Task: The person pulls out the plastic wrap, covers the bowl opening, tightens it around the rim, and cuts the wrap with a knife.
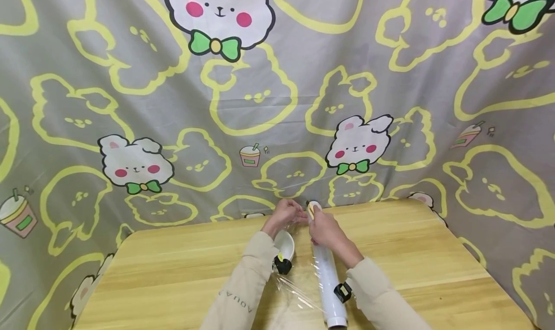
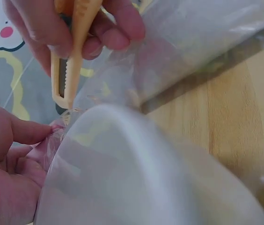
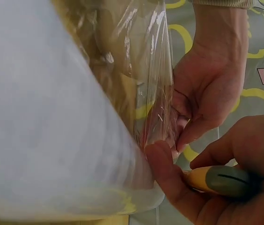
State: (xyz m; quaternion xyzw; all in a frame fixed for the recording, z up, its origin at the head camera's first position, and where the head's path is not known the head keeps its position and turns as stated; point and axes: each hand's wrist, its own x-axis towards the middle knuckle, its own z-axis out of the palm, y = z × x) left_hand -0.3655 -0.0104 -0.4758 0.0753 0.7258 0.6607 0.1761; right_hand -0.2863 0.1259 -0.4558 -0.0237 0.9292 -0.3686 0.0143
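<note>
My left hand (image 1: 284, 215) pinches the edge of clear plastic wrap (image 3: 143, 56) at the far side of the table. My right hand (image 1: 328, 230) grips an orange utility knife (image 2: 78, 51), with its toothed slot showing and its end right at the wrap near the left fingertips. The big roll of plastic wrap (image 1: 328, 286) lies lengthwise under my right hand and forearm. From it, film stretches leftward toward a white bowl (image 1: 286, 245) below my left wrist. The bowl's rim shows large and blurred in the left wrist view, close to the film.
A wood-grain table (image 1: 173, 267) carries everything. Behind it and at both sides hangs a grey curtain (image 1: 260, 103) with yellow outlines and white rabbits. Black wrist cameras (image 1: 283, 265) sit on both beige sleeves (image 1: 243, 282).
</note>
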